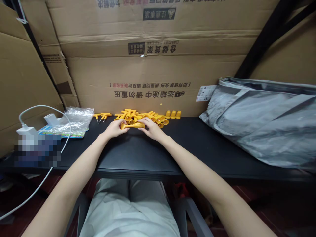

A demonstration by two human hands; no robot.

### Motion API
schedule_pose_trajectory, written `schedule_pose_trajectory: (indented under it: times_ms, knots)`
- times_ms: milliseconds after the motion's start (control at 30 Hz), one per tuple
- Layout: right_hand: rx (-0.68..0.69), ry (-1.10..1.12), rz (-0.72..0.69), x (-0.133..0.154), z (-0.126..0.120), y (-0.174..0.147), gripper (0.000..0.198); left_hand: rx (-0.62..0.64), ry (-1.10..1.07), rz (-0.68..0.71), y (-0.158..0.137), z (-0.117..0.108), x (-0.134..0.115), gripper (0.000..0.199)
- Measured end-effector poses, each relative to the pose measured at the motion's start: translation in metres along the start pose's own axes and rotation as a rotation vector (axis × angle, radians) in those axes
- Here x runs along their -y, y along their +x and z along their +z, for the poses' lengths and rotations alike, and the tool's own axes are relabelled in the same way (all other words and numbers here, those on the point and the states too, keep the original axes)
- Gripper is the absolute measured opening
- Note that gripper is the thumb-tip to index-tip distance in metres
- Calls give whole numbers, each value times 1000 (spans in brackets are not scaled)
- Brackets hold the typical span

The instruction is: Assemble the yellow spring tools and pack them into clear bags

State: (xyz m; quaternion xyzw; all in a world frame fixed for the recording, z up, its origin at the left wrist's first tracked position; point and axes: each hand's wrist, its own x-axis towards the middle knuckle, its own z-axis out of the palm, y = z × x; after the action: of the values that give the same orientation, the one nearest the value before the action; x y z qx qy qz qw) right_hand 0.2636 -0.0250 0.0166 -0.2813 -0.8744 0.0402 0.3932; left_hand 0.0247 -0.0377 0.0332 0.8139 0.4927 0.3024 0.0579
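Note:
A yellow plastic corkscrew [133,125] is held lengthwise between my two hands, just above the black table. My left hand [114,128] closes its fingertips on the left end, and my right hand [153,129] pinches the right end. Fingers hide part of both ends. Right behind them lies a heap of yellow corkscrew parts [128,117], some with round open ends facing me. Left of the heap are a few yellow T-shaped handles [105,115] with metal spirals. Three yellow cup-shaped caps [173,114] stand upright in a row to the right.
A black table [138,154] runs against a cardboard wall [153,70]. Clear plastic packaging [79,120] and a white charger with cable [27,135] lie at left. A large grey bag [261,121] takes up the right side.

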Motion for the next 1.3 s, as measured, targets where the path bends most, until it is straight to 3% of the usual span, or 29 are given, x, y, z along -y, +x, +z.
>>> schedule_pose_trajectory:
  times_ms: [233, 533, 933, 1133, 1300]
  knots:
    - [83, -318, -130, -3, -3, 3, 29, 8, -22, -10, 0, 0, -4, 26]
    - [103, -219, -151, -1, -8, 2, 27, 26, -20, -34, 0, 1, -8, 30]
    - [121, -49, 75, -1, -7, 2, 26, -6, -11, 11, 0, 2, -8, 27]
    - [46, -161, -48, -4, -7, 3, 33, -52, -108, -9, 1, 3, -7, 33]
    - [57, -234, -118, -3, -9, 3, 26, -26, -67, 21, 0, 3, -10, 32]
